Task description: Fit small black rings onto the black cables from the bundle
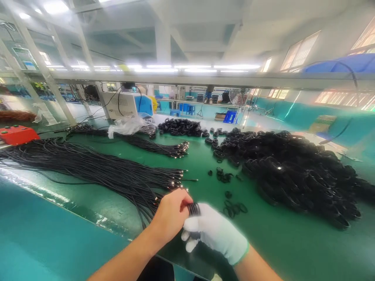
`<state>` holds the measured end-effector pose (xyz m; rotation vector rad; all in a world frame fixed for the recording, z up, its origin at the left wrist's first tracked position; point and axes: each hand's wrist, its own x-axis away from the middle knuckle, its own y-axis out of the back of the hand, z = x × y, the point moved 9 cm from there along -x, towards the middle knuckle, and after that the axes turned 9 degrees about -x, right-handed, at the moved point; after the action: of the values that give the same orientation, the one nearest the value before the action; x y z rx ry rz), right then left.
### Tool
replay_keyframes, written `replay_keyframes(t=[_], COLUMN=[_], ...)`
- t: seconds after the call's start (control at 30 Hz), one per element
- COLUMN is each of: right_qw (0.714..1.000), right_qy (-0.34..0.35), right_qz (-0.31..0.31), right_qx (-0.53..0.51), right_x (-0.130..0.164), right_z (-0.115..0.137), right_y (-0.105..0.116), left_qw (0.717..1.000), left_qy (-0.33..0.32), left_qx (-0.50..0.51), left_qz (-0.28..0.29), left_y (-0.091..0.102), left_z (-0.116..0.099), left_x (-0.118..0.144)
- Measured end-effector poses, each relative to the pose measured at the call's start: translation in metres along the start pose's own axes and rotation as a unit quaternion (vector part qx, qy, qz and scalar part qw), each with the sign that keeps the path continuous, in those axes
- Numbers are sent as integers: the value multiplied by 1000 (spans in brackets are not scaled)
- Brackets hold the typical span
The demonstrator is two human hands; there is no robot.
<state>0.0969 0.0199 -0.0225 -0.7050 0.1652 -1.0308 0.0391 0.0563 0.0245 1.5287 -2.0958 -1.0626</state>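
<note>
Both of your forearms come in at the bottom edge and meet over the near rim of the green tabletop point(287, 242). From there, going by bulk: the big heap of coiled black cables point(293, 171) on your right takes up the most room, and it reads as the finished stock, so a good share of the work looks done. On your left lies the long sheaf of straight black cables point(88, 171), their metal tips pointing toward your hands; that looks like what is left, and it is still a thick bundle. A second, thinner sheaf point(140, 142) lies farther back, beside a crumpled clear plastic bag point(127, 125), and a smaller pile of coils point(180, 127) sits behind it. A few loose small rings point(233, 208) are scattered on the mat just beyond your hands.

Your left hand point(171, 214), bare, is clenched around one end of a small black coil point(193, 209). Your right hand point(215, 232), in a white glove, is closed on the same coil from the other side, fingers wrapped under it. The coil sits between the two hands, just above the near edge of the mat. You seem to be partway through one piece, with many straight ones yet to go.
</note>
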Motion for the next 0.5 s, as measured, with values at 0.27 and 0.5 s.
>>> replay_keyframes(t=[0.27,0.5], right_qw=[994,947], right_qy=[80,216], right_qz=[-79,-208], right_qx=[-10,-112], right_x=[26,59], right_z=[62,108], right_y=[42,138], left_qw=[994,964], left_qy=[-34,-158], left_qx=[58,-100], left_qz=[87,191], left_y=[-3,-63], left_z=[-14,-48], left_x=[-36,-48])
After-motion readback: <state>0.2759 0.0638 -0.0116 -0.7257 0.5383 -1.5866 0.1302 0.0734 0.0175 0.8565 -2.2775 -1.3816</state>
